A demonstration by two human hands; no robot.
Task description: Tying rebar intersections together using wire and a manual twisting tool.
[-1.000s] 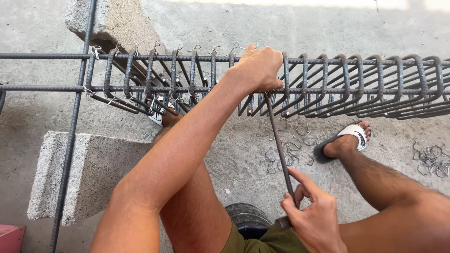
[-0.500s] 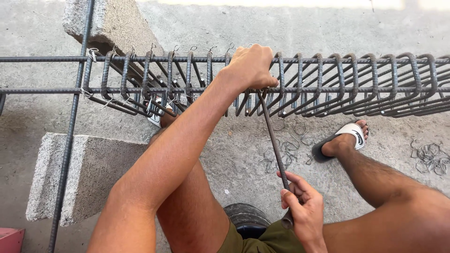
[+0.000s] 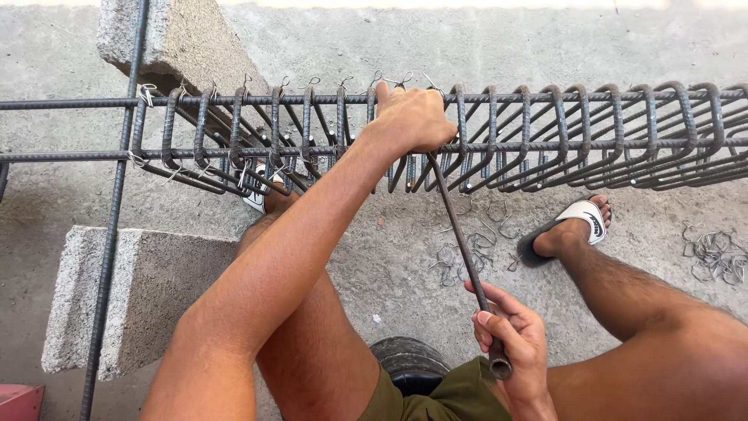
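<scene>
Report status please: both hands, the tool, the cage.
Left hand grips top bar of rebar cage. Right hand shut on metal rod, tip at the ties. Loose wire ties on ground, nothing blocking.

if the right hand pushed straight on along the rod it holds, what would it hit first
Probably the left hand, which grips the rebar cage where the rod ends. The right hand has free air until there, though depth is unclear.
</scene>
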